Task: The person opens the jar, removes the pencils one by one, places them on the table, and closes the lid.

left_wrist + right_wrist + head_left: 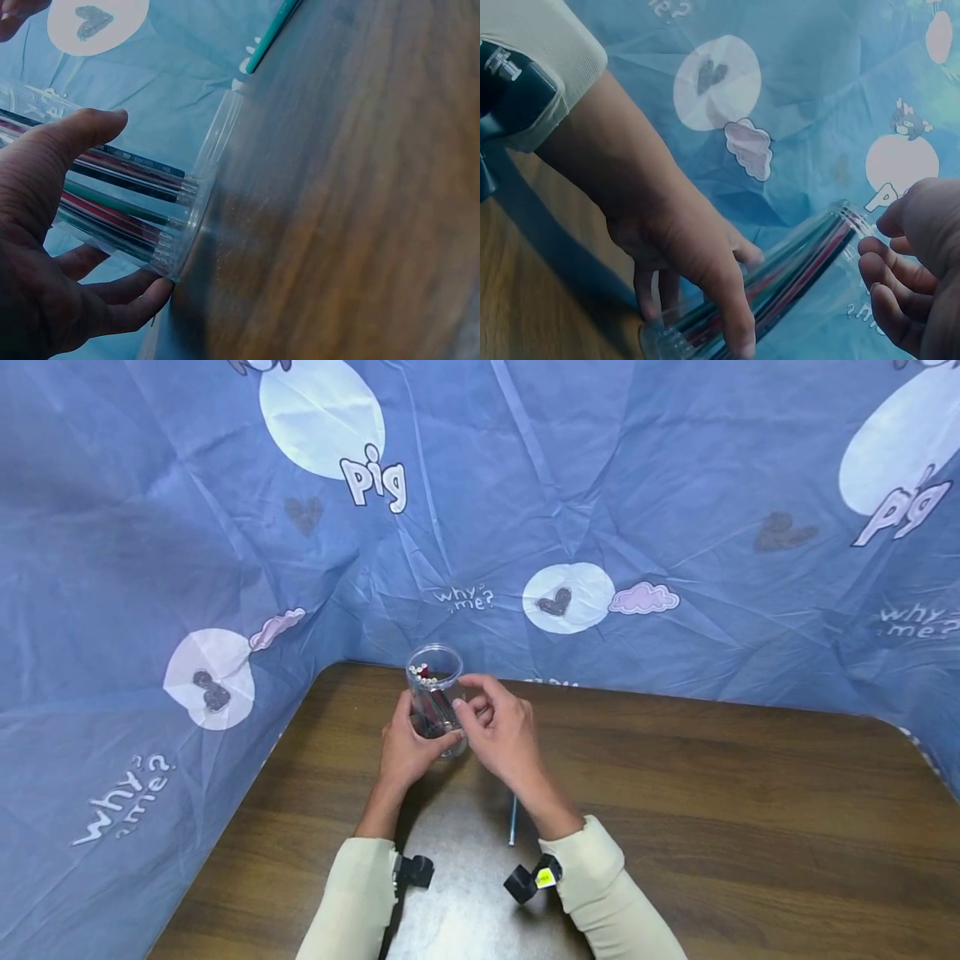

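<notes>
My left hand (407,747) grips a clear plastic jar (452,692) around its lower side, near the table's far left corner. Inside the jar stand several pencils (120,201) in red, green and dark colours, their pale ends below the rim in the head view. Close beside the jar's right side is my right hand (506,735), thumb and index finger apart, other fingers loosely bent. Nothing shows between its fingers in the right wrist view. A single blue-green pencil (513,822) lies on the table by the right forearm, its far part hidden by that arm.
The brown wooden table (712,810) stretches off to the right. A blue printed cloth (480,510) hangs as a wall behind it and on the left, close to the jar. Black wrist cameras (416,871) sit on both cuffs.
</notes>
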`<state>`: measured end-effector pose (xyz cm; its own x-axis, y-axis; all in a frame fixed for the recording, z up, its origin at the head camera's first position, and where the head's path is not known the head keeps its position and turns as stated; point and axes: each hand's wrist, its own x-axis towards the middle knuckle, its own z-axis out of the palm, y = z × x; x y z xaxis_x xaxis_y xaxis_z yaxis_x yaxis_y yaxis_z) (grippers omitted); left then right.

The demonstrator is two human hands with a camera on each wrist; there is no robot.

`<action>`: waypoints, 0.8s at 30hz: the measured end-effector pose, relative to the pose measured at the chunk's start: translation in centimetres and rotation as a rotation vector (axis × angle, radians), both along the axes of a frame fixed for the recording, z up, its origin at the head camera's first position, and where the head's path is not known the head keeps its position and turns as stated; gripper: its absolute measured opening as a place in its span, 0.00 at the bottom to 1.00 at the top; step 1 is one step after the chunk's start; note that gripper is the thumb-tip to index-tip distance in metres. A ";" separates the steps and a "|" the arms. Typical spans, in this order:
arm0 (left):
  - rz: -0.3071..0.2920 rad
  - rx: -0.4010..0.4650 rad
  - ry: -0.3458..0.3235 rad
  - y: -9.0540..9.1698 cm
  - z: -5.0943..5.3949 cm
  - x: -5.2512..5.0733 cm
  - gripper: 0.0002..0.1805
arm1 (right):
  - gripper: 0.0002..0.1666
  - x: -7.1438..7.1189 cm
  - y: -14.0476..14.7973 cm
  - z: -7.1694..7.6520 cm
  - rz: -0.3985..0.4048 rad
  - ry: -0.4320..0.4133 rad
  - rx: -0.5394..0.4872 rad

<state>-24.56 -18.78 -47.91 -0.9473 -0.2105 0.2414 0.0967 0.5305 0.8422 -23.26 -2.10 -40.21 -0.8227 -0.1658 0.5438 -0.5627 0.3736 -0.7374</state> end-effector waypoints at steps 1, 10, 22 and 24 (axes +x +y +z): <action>-0.001 0.000 0.000 0.1 0.0 0.1 0.45 | 0.16 0.0 -0.1 0.0 0.003 0.001 0.006; -0.003 -0.015 0.032 0.3 -0.3 0.3 0.43 | 0.21 -0.7 -1.1 0.6 -0.050 0.017 0.208; -0.021 -0.016 0.066 -0.4 -0.4 -0.2 0.44 | 0.12 -1.5 -2.3 2.8 -0.083 -0.020 0.538; -0.024 -0.017 0.067 -0.3 -0.4 -0.2 0.44 | 0.14 -1.4 -2.3 2.7 -0.083 -0.036 0.537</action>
